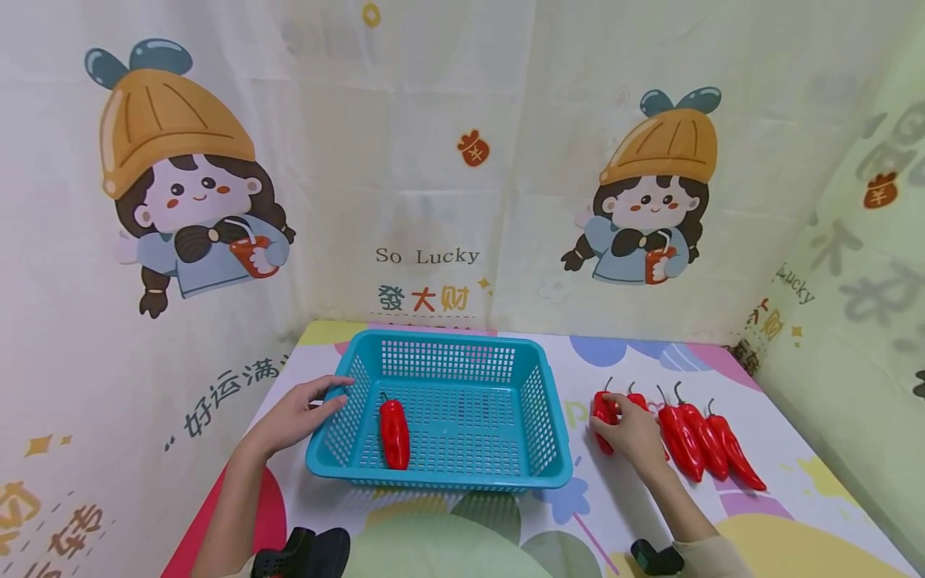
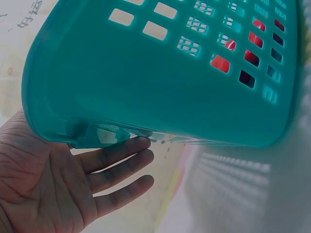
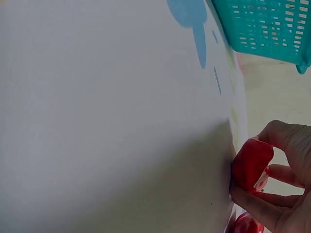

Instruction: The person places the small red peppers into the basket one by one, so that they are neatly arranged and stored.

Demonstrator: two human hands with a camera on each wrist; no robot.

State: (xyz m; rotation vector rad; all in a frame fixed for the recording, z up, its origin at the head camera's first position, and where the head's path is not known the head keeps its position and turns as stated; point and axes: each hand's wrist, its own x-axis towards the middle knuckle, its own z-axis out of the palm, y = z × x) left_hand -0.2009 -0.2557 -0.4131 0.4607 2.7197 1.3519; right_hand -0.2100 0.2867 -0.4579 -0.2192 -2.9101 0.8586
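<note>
Left fingers (image 2: 118, 170) straight, right fingers (image 3: 257, 205) bent

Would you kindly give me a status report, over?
Left hand touching basket; right hand gripping leftmost loose pepper. One pepper inside basket. Neighbouring peppers close by.

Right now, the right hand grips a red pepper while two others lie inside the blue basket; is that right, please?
Not quite: the head view shows only one red pepper inside the blue basket; the rest is right.
</note>
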